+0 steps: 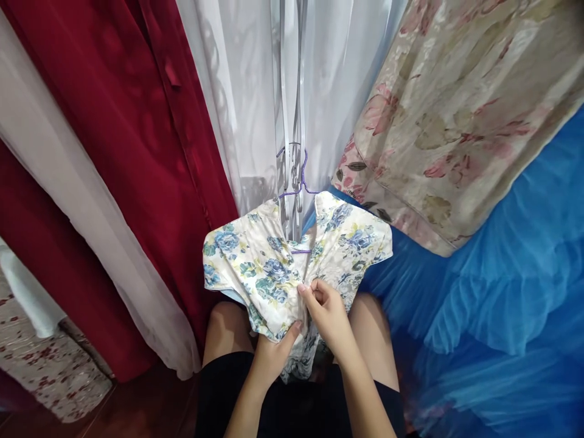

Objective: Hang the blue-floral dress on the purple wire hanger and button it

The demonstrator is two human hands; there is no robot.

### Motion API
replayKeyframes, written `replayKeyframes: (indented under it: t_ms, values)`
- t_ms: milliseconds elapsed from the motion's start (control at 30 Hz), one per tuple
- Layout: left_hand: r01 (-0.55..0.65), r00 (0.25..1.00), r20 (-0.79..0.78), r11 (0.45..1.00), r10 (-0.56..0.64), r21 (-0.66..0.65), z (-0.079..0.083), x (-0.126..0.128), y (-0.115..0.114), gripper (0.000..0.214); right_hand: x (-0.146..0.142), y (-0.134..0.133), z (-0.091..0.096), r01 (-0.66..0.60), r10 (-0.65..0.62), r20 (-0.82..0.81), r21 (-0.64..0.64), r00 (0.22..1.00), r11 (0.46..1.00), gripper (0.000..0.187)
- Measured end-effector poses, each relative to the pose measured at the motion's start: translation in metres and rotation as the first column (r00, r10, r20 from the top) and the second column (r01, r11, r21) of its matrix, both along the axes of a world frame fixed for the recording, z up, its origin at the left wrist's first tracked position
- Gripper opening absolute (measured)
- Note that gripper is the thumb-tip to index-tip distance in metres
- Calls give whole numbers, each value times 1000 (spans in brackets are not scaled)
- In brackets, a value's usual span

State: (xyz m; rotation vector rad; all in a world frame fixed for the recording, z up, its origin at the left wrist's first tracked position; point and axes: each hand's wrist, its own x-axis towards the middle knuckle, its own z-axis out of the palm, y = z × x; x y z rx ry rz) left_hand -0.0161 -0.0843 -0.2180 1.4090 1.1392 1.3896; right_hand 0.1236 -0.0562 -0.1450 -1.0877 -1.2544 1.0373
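A white garment (274,267) with blue and yellow-green flowers hangs in front of me on a purple hanger (305,173). Its neckline is a deep V, and its lower part drops between my knees. My right hand (326,310) pinches the fabric at the front, just below the V. Lower and to the left, my left hand (278,356) grips the same garment, thumb on top and the other fingers hidden beneath the cloth. Whether a fastener lies in the right fingertips cannot be made out.
Red cloth (137,152) and pale sheer fabric (91,207) hang at left. White fabric (246,91) with long ribbons (286,91) hangs behind. A beige floral cloth (438,121) and blue ruffled tulle (493,292) fill the right. Dark floor (137,401) shows at lower left.
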Motion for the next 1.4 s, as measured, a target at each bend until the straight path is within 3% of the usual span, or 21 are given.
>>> replayKeyframes:
  t_ms: [200, 267, 333, 400, 467, 500, 533, 567, 667, 733, 867, 1033, 1133, 1267, 1400]
  values:
    - [-15, 1000, -1, 1000, 15, -18, 6, -10, 1, 50, 8, -17, -1, -86, 87, -51, 28, 995, 996, 48]
    - [-77, 997, 27, 996, 78, -38, 7, -13, 0, 52, 13, -26, -1, -87, 87, -85, 6, 993, 996, 49]
    - [-219, 971, 95, 975, 220, -27, 8, -15, 0, 60, 17, -32, -2, -77, 74, -113, -19, 991, 997, 50]
    - [-447, 888, 152, 892, 433, 69, 9, -16, -1, 64, 19, -36, -5, -71, 66, -123, -38, 990, 997, 50]
    - [-637, 771, 180, 733, 611, 241, 13, -16, -3, 65, 20, -38, -8, -77, 71, -124, -50, 990, 996, 50]
    - [-673, 734, 185, 666, 653, 322, 16, -15, -4, 62, 19, -38, -10, -82, 75, -127, -54, 989, 995, 50]
    - [-656, 742, 165, 650, 650, 384, 19, -13, -6, 56, 19, -38, -11, -88, 80, -132, -59, 988, 994, 49]
    - [-588, 790, 116, 690, 602, 421, 23, -10, -8, 46, 18, -38, -12, -97, 87, -142, -64, 986, 993, 49]
    - [-224, 952, -112, 900, 284, 374, 32, 5, -13, 22, 14, -39, -15, -131, 117, -179, -70, 977, 989, 47]
    - [-71, 978, -170, 955, 124, 289, 34, 17, -15, 22, 13, -39, -15, -143, 126, -198, -76, 972, 987, 46]
    - [-56, 988, -125, 972, 87, 228, 29, 32, -17, 26, 18, -41, -14, -150, 134, -155, -95, 979, 984, 47]
    - [-5, 981, -190, 978, 46, 210, 28, 35, -11, 14, 21, -46, -18, -142, 129, -117, -107, 985, 984, 47]
    - [-48, 978, -186, 974, 91, 221, 30, 37, -5, 13, 20, -46, -20, -138, 122, -137, -118, 983, 983, 47]
    - [-127, 971, -163, 954, 176, 272, 31, 42, -2, 16, 22, -45, -15, -195, 172, -166, -137, 971, 971, 45]
    - [-101, 975, -166, 957, 149, 272, 31, 41, -7, 9, 26, -48, -12, -293, 256, -211, -171, 943, 941, 41]
